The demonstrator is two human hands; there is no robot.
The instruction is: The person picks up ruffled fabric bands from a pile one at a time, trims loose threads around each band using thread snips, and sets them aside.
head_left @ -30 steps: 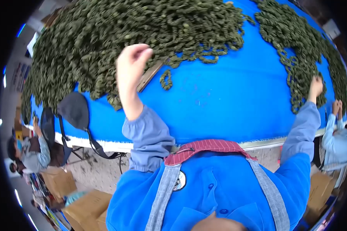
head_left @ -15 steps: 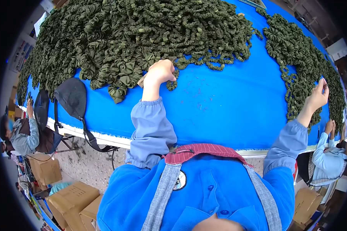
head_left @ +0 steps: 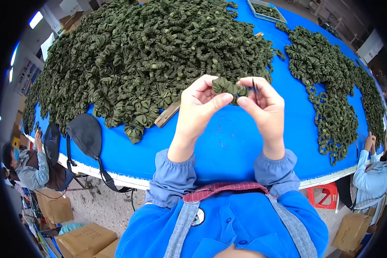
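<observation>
A dark green gathered fabric loop [head_left: 228, 89] is held up between my two hands over the blue table cover. My left hand [head_left: 198, 107] is closed, its thumb and fingers pinching the loop's left side. At the loop's right side, my right hand [head_left: 266, 107] pinches it too. A small dark pointed tool [head_left: 255, 90] also sits between the fingers of my right hand. Behind the hands lies a large heap of similar green loops [head_left: 137, 60]. A wooden piece [head_left: 167, 114] rests at the heap's edge, left of my left hand.
A second green heap [head_left: 324, 86] spreads at the right. A black bag [head_left: 85, 134] with straps lies at the table's left edge. A basket [head_left: 266, 10] stands at the back. A person [head_left: 30, 165] is at far left, another [head_left: 370, 176] at far right, near a red stool [head_left: 323, 195].
My left hand has risen from the heap's edge with a green loop. My right hand has moved in from the right heap to meet it, and both now hold the loop.
</observation>
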